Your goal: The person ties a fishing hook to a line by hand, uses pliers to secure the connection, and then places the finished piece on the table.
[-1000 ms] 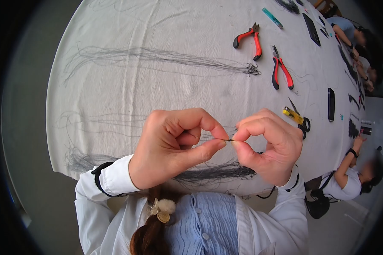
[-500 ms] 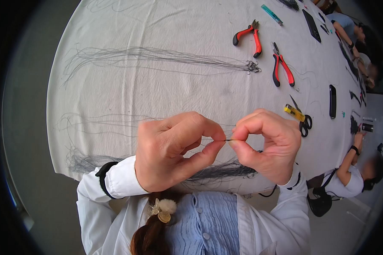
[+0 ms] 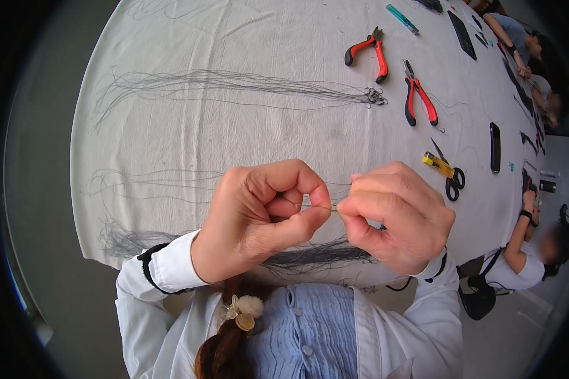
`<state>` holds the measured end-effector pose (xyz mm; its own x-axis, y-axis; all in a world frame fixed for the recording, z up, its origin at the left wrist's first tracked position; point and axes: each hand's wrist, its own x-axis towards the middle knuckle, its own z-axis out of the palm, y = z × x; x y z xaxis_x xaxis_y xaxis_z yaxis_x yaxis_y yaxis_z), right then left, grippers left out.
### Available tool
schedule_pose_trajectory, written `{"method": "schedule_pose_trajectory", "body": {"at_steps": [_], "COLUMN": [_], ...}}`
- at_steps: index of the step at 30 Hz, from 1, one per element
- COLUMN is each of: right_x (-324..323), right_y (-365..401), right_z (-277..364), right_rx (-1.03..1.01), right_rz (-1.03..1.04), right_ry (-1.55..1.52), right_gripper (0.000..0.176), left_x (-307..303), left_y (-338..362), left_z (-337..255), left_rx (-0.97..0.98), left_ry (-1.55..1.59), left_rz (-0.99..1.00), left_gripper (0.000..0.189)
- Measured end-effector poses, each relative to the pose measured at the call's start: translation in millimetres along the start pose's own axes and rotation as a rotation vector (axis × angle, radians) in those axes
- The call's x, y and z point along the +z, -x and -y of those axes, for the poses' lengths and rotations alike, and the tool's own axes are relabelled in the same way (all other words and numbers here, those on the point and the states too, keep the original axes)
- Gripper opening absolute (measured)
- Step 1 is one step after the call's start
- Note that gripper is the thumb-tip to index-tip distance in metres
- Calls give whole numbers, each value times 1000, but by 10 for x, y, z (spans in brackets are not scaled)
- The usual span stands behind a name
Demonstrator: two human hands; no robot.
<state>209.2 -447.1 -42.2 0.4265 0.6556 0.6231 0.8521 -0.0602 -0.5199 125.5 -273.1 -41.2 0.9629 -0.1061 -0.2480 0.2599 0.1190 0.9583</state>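
Note:
My left hand point(image 3: 259, 218) pinches a thin dark line point(image 3: 335, 210) between thumb and forefinger. Close beside it, my right hand point(image 3: 395, 215) grips the same line in a pinch, with the other fingers curled in. Only a short piece of line shows in the narrow gap between the fingertips. Beneath my hands lies a thick bundle of dark lines point(image 3: 316, 256), partly covered by them. Farther up the cloth, a thinner bundle of lines point(image 3: 234, 82) ends in a cluster of small dark hook-shaped pieces point(image 3: 375, 96).
On the white tablecloth point(image 3: 284, 136) lie two red-handled pliers point(image 3: 381, 60) point(image 3: 417, 98), scissors point(image 3: 454, 186), a yellow lighter point(image 3: 437, 165), a teal lighter point(image 3: 402, 19) and a black phone-like object point(image 3: 495, 148). Other people point(image 3: 521, 252) sit along the right side.
The fingers of my right hand have folded inward and the hand has turned over the pinch. My left hand has shifted slightly left, its fingers curling more. Both still hold the line.

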Motion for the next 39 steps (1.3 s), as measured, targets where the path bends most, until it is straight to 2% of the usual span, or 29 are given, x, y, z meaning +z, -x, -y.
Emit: {"method": "schedule_pose_trajectory", "body": {"at_steps": [1, 3, 4, 6, 7, 9, 10, 12, 15, 28, 34, 36, 37, 39], "right_x": [-5, -23, -23, -26, -36, -66, -80, -104, -110, -137, -139, -136, -127, -103], "right_y": [-4, -9, -11, -15, -21, -37, -45, -53, -34, -31, -43, -44, -41, -34], "right_z": [-10, -28, -28, -25, -17, 7, 20, 38, 22, 41, 66, 75, 80, 87], "right_rx": [0, -81, -81, -74, -74, 108, 108, 346, 454, 683, 757, 774, 773, 695], "right_rz": [0, 20, 20, -5, -5, 43, 43, 82, 105, 177, 195, 202, 202, 196], "right_ry": [0, 23, 22, 74, 74, -31, -31, -169, -321, -496, -539, -540, -540, -505], "right_gripper": [26, 27, 27, 25, 25, 22, 22, 17, 13, 6, 6, 6, 6, 6], "left_x": [-9, -25, -26, -21, -19, -15, -18, -20, -8, -2, 22, 30, 37, 59], "left_y": [-15, -40, -47, -54, -50, -38, -39, -38, -20, -9, 18, 27, 29, 29], "left_z": [-3, -10, -27, -66, -61, -42, -37, -31, -55, -79, -85, -45, -36, -21], "left_rx": [0, -171, -171, -405, -404, -299, -298, -111, -93, -79, 6, 214, 215, 348], "left_ry": [0, 212, 213, 480, 481, 440, 440, 203, 98, -1, -135, -329, -330, -379], "left_rz": [0, 59, 59, 54, 54, 31, 31, 1, -31, -60, -93, -129, -129, -153], "left_gripper": [4, 5, 5, 8, 8, 11, 11, 14, 14, 11, 10, 12, 12, 12]}}
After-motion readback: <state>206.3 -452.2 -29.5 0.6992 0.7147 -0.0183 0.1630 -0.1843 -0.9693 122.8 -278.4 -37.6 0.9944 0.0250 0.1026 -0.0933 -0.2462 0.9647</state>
